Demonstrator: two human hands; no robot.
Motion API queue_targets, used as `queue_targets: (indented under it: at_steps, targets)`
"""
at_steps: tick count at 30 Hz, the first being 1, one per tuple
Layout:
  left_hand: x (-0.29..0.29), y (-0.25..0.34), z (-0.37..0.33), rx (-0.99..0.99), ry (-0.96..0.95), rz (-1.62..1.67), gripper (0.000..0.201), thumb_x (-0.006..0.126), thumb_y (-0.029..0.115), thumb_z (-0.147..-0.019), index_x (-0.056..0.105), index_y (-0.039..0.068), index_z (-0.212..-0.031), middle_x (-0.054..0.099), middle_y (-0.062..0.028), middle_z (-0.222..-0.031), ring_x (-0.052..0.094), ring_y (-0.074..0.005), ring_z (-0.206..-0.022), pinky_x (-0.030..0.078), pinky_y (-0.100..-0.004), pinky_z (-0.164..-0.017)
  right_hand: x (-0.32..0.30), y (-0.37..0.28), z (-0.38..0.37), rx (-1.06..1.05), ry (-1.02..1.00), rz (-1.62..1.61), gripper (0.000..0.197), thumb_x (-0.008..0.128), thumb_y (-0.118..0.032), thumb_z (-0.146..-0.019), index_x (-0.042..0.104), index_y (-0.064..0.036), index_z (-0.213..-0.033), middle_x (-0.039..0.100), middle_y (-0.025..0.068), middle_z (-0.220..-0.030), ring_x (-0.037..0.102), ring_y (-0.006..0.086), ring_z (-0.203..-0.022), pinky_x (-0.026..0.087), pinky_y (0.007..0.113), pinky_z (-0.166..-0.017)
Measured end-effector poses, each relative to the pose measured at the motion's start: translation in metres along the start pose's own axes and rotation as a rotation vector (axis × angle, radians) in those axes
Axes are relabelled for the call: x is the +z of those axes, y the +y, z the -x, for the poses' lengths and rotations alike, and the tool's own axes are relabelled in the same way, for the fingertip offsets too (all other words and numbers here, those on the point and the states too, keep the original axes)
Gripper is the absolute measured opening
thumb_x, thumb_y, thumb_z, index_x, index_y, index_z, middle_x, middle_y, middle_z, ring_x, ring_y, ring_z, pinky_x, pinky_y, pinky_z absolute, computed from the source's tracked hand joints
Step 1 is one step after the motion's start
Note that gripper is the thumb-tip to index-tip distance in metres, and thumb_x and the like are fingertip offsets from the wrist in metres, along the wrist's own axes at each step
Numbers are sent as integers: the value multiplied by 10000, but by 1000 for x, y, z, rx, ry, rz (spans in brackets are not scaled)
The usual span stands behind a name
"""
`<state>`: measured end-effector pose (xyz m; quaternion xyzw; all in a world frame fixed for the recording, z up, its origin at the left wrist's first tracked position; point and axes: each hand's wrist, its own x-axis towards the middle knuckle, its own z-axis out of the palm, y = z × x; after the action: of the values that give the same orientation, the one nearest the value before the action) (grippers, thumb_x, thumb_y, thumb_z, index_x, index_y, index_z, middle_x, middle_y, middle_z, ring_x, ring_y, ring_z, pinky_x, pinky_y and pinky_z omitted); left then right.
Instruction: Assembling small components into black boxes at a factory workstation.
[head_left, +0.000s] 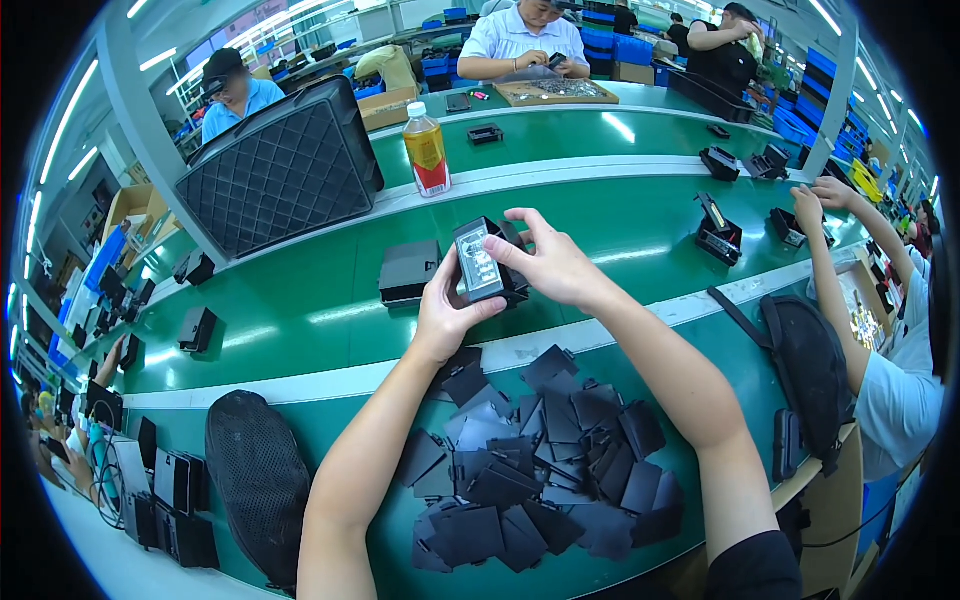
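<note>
A black plastic housing point(513, 283) with a clear and silvery panel on its face is raised over the green belt in front of me. My left hand point(447, 312) grips it from the lower left, fingers along its side and thumb at its bottom edge. From the right, my right hand point(555, 262) holds it too, thumb laid on the panel and index finger raised by the top corner. Its other fingers are partly hidden. Just behind my left fingers, a closed black box point(409, 272) lies on the belt. Between my forearms spreads a heap of flat black plastic plates point(520, 470).
A bottle of yellow drink point(427, 150) and a large black ribbed case point(285, 165) stand beyond the belt. A dark mesh pouch point(257, 485) lies left, a black bag point(805, 370) right. Another black housing point(719, 240) rests on the belt. Co-workers sit opposite and at right.
</note>
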<state>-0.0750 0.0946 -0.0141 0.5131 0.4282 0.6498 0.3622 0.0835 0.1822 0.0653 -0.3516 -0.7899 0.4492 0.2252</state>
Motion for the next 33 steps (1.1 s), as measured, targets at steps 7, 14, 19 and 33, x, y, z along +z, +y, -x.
queue_targets:
  at_steps: [7, 14, 19, 33]
  targets:
    - [3, 0, 5, 87, 113, -40, 712, 776, 63, -760, 440, -1, -1384, 606, -143, -1203, 590, -221, -1056, 481, -317, -936, 0, 2, 0, -47, 73, -9, 634, 621, -387, -927, 401, -28, -1401, 557, 257, -1237, 568, 332, -1138, 475, 392, -935]
    - [-16, -12, 3, -133, 59, 216, 443, 689, 189, -887, 550, 2, -1263, 646, -101, -1082, 598, -160, -969, 495, -270, -830, 13, 18, -3, -489, 64, 27, 639, 640, -352, -914, 391, -66, -1427, 525, 240, -1303, 549, 361, -1160, 441, 442, -990]
    - [-18, -16, 5, -184, 62, 252, 356, 645, 237, -933, 585, 4, -1196, 653, -86, -1038, 596, -125, -880, 481, -244, -775, 23, 24, -3, -466, 72, 139, 665, 633, -356, -919, 361, -63, -1451, 479, 227, -1370, 534, 342, -1188, 428, 442, -1009]
    - [-2, -15, 3, -171, 82, 108, 299, 617, 229, -933, 611, -1, -1123, 651, -96, -1026, 593, -119, -818, 484, -257, -768, 15, 30, -12, -234, -66, -103, 618, 594, -359, -939, 403, 62, -1349, 489, 249, -1323, 551, 263, -1136, 454, 366, -945]
